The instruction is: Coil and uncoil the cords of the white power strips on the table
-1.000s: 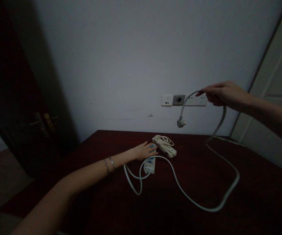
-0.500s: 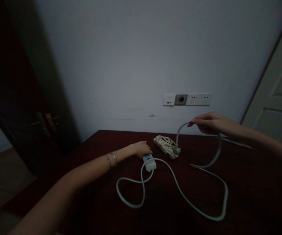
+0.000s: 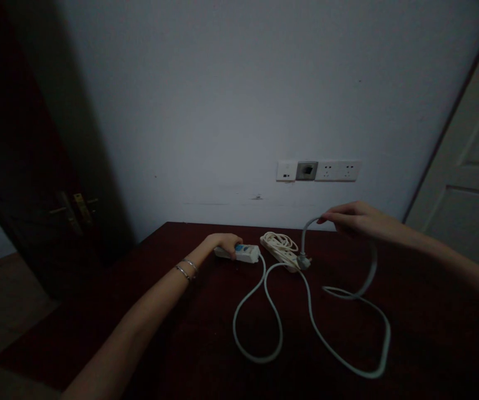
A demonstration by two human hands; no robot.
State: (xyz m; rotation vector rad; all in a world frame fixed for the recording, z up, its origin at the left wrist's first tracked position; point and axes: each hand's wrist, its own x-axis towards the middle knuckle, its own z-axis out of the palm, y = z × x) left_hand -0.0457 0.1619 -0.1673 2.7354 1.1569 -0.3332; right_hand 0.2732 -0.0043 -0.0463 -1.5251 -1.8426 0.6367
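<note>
My left hand (image 3: pixel 226 243) is wrapped over a white power strip (image 3: pixel 246 254) with a blue label, which lies on the dark red table (image 3: pixel 189 344). From the strip's right end a pale grey cord (image 3: pixel 278 322) loops across the tabletop. My right hand (image 3: pixel 349 216) pinches this cord above the table's right side. Below the pinch the cord hangs down to its plug (image 3: pixel 303 261), close in front of a second power strip (image 3: pixel 284 256). That second strip is cream-white, with its own thin cord (image 3: pixel 280 241) bundled on top.
Behind the table the wall carries a row of sockets (image 3: pixel 337 171) and a grey-framed plate (image 3: pixel 307 170). A dark door (image 3: pixel 23 194) with a handle (image 3: pixel 72 211) stands at the left, and a pale door (image 3: pixel 468 166) at the right.
My left hand has moved the strip leftward and turned it from pointing toward me to lying sideways. The cord's loops have shifted right. My right hand has lowered slightly, still pinching the cord.
</note>
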